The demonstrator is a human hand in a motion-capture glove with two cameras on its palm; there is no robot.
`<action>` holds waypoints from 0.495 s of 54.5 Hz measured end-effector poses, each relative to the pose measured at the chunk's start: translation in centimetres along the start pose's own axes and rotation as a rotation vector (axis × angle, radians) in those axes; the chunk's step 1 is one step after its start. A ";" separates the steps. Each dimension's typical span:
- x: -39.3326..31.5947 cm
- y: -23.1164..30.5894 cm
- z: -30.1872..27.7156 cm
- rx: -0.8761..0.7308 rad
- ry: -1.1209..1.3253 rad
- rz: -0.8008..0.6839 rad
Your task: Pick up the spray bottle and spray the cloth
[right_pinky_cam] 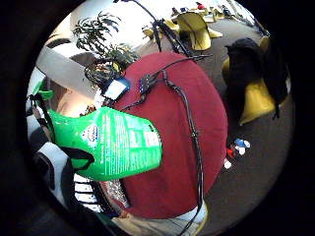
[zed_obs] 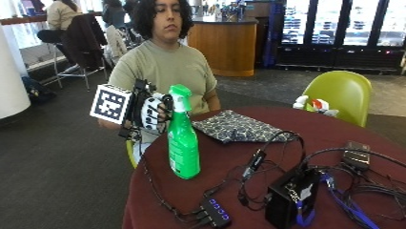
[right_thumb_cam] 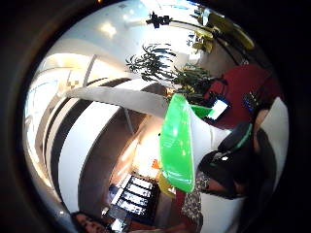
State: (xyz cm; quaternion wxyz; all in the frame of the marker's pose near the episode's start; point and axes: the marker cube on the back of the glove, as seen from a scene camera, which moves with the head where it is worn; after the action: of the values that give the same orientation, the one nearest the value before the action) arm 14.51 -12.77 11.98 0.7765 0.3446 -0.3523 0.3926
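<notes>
The tall green plastic spray bottle (zed_obs: 183, 143) is standing on the round maroon table (zed_obs: 355, 131), with the folded patterned cloth (zed_obs: 238, 126) lying behind it and the gloved right hand (zed_obs: 154, 113) at its neck.

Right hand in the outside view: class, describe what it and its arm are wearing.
The right hand wears a black glove with white plastic pieces across the fingers. The arm comes from a short olive-tan T-shirt sleeve, with the forearm uncovered.

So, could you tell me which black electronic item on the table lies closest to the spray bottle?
The USB hub, at the near edge, beside the spray bottle.
</notes>
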 end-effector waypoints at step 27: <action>-1.5 11.9 -5.4 -0.284 0.180 -0.046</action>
State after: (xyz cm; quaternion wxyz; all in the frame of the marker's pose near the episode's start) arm 5.23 -3.56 11.07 0.8547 0.2027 -0.3253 0.3501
